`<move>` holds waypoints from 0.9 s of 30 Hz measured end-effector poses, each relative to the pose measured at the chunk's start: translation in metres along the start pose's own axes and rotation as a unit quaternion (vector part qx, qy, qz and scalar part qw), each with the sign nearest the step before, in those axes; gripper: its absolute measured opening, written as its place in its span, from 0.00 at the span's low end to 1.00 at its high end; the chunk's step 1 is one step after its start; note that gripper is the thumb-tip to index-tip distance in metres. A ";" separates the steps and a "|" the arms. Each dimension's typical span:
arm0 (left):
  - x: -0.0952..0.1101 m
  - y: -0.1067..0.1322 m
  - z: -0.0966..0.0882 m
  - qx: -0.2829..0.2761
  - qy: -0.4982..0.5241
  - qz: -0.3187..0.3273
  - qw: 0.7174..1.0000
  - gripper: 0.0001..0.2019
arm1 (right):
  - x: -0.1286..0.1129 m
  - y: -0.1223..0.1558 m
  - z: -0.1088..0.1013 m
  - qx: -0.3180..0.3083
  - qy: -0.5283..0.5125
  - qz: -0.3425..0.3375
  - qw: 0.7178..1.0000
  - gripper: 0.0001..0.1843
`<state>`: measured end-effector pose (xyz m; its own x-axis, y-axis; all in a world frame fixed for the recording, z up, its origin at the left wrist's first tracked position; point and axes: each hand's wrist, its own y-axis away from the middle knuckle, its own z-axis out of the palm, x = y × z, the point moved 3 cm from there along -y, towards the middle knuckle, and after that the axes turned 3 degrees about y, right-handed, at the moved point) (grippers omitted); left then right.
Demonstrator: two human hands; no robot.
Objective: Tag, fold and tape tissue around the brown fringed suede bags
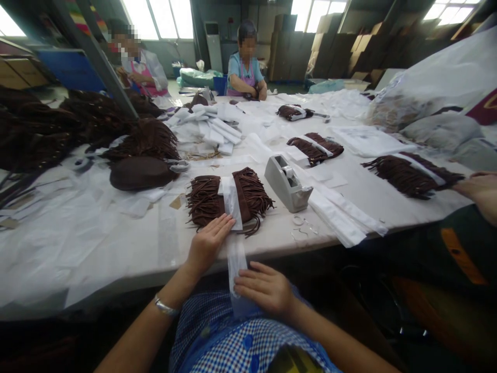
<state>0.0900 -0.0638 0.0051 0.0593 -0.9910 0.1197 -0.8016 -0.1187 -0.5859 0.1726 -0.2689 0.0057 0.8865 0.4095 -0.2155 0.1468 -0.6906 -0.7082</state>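
A brown fringed bundle (pixel 248 194) lies on the table in front of me, with a white wrapping strip (pixel 232 199) crossing its middle. My left hand (pixel 212 241) rests with extended fingers on the strip at the bundle's near edge. From there the strip's tail hangs over the table edge toward my lap. My right hand (pixel 267 290) lies across that tail, fingers stretched out and thumb apart. Just right of the bundle stands a grey tape dispenser (pixel 289 186).
More wrapped fringed bundles (pixel 316 147) lie to the right; another person's hand (pixel 481 194) touches the nearest one. White strips (pixel 341 220) lie near the front edge. Brown fringed goods (pixel 143 140) are heaped at left. Two people (pixel 246 67) work across the table.
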 end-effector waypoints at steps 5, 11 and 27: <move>-0.001 0.000 0.002 0.003 0.000 0.002 1.000 0.24 | -0.008 -0.002 -0.006 0.007 0.005 -0.016 1.000 0.10; -0.003 0.002 0.005 -0.002 0.002 -0.001 1.000 0.24 | -0.014 -0.004 -0.016 -0.009 0.011 -0.025 1.000 0.10; 0.005 -0.010 -0.006 0.022 0.001 -0.035 0.999 0.17 | 0.025 -0.079 -0.069 -0.076 -0.155 0.005 0.985 0.13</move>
<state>0.0947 -0.0670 0.0158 0.1125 -0.9802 0.1629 -0.7692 -0.1897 -0.6102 0.2133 -0.2454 0.1032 0.7149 0.5488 -0.4332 0.2242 -0.7668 -0.6014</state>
